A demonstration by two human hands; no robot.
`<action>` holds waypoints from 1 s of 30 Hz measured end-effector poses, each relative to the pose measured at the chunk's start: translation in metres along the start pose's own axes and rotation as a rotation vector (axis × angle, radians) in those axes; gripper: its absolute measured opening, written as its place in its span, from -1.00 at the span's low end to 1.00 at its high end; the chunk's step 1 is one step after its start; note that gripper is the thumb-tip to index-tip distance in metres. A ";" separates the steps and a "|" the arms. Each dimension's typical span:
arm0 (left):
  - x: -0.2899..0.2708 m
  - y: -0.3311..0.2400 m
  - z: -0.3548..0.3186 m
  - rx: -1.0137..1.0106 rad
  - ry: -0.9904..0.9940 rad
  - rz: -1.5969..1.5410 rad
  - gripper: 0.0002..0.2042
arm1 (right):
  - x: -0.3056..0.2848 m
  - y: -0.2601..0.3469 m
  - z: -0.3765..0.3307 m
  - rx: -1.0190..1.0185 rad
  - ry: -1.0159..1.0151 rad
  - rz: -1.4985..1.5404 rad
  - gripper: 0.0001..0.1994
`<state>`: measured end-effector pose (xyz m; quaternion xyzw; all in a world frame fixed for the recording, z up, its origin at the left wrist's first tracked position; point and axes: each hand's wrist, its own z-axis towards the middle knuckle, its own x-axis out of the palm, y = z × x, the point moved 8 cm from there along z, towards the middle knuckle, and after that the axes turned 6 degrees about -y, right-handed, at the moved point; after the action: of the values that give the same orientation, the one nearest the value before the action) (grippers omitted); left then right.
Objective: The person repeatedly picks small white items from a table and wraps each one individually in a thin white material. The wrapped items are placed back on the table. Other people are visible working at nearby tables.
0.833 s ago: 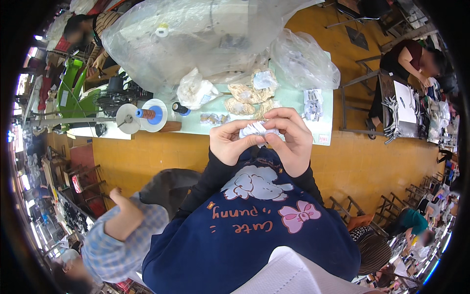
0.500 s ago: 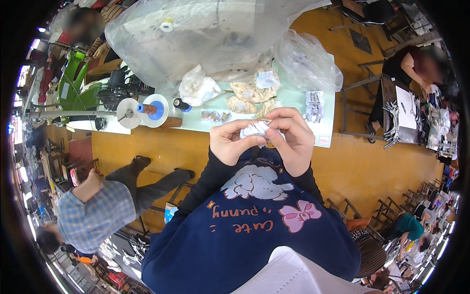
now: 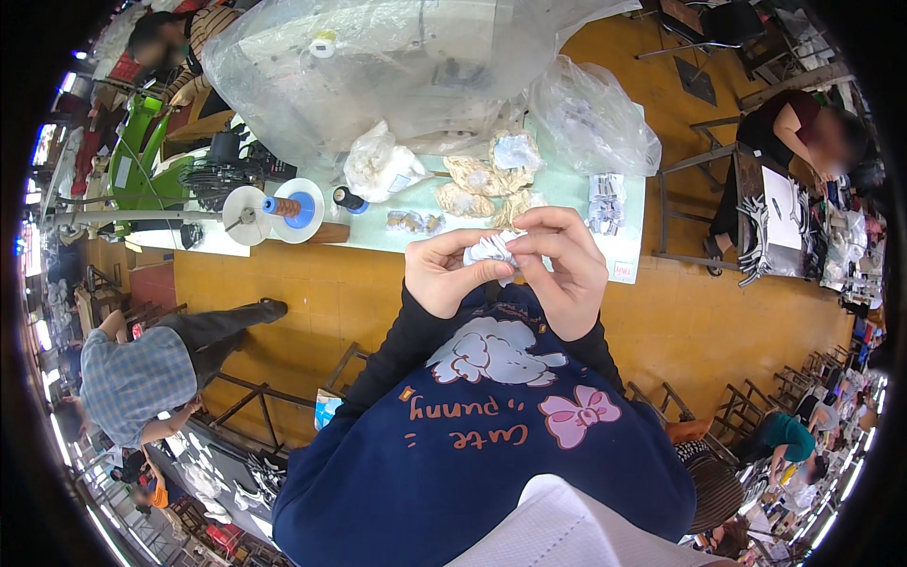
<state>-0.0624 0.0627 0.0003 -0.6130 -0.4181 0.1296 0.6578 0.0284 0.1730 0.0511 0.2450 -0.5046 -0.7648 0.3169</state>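
Close in front of my body, at the table's near edge, both hands are on a bundle of small white labels (image 3: 487,250), fanned in thin layers. My left hand (image 3: 436,276) grips its left side between thumb and fingers. The fingers of my right hand (image 3: 569,272) pinch at the bundle's right end; the exact hold there is partly hidden. Just beyond lie several crumpled tan bundles (image 3: 463,200), one with a pale label on top. Small packets (image 3: 416,223) lie to the left, and stacks of white labels (image 3: 606,203) to the right.
The pale green table (image 3: 624,250) bears a white plastic bag (image 3: 380,165), a large clear plastic sheet (image 3: 378,76) and another clear bag (image 3: 595,118). A thread spool (image 3: 300,210) and a black cone (image 3: 350,199) stand left. A person in a checked shirt (image 3: 142,383) is behind left.
My right fingers have shifted slightly on the label bundle; my left hand keeps its hold. The person in the checked shirt has moved farther left.
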 end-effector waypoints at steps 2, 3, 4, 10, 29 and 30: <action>0.000 0.000 0.000 -0.004 0.002 -0.006 -0.68 | 0.000 0.000 0.000 0.001 -0.007 -0.004 -0.87; 0.001 0.000 -0.001 -0.009 0.002 -0.015 -0.67 | -0.001 0.000 0.000 0.005 -0.011 -0.010 -0.88; 0.001 -0.001 -0.001 -0.003 0.004 -0.033 -0.67 | 0.000 0.000 0.000 0.002 -0.009 -0.010 -0.89; -0.001 -0.005 -0.003 0.010 -0.015 0.040 -0.67 | 0.001 0.004 0.001 -0.030 0.020 -0.017 -0.93; 0.000 -0.008 -0.010 0.034 0.022 0.122 -0.65 | 0.002 0.002 -0.006 0.026 0.016 0.035 -0.87; 0.000 -0.008 -0.010 0.031 0.022 0.117 -0.65 | 0.002 0.002 -0.006 0.035 0.020 0.039 -0.88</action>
<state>-0.0582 0.0538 0.0085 -0.6273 -0.3722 0.1675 0.6632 0.0318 0.1670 0.0500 0.2484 -0.5195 -0.7471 0.3322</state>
